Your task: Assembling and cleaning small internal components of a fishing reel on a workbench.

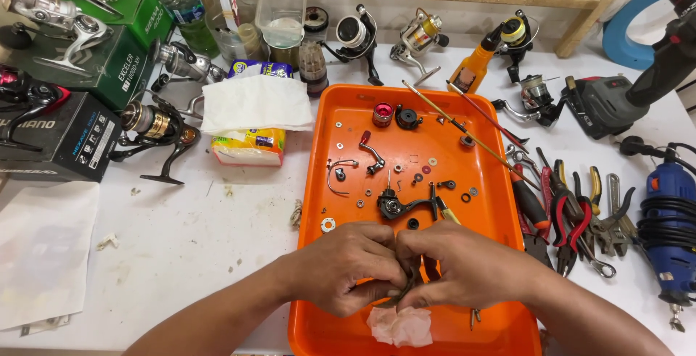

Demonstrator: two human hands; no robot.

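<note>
Both hands meet over the near half of an orange tray [319,182], knuckles up and fingertips pressed together. The left hand [346,263] and the right hand [464,265] curl their fingers narrowly around a small dark metal part [404,294], which shows only as a thin curved sliver below the thumbs, in the gap where the two hands touch. Most of it is hidden inside the fingers, so its full shape cannot be told. The visible piece runs on a slant, from upper right near the right thumb down to lower left under the left fingers, with its lower end pointing toward the near edge of the tray.

Just below the hands a crumpled pinkish tissue [400,325] lies on the tray floor, close under the part but apart from it. Just beyond the knuckles sits a black reel frame piece [395,205], with washers and screws scattered around it and a red knob [383,114] near the far rim. A thin stick [464,135] lies slantwise across the tray's right side. To the right of the tray a cluster of pliers [569,214] rests on the white table [196,240]; to the left, a tissue pack [250,127].
</note>
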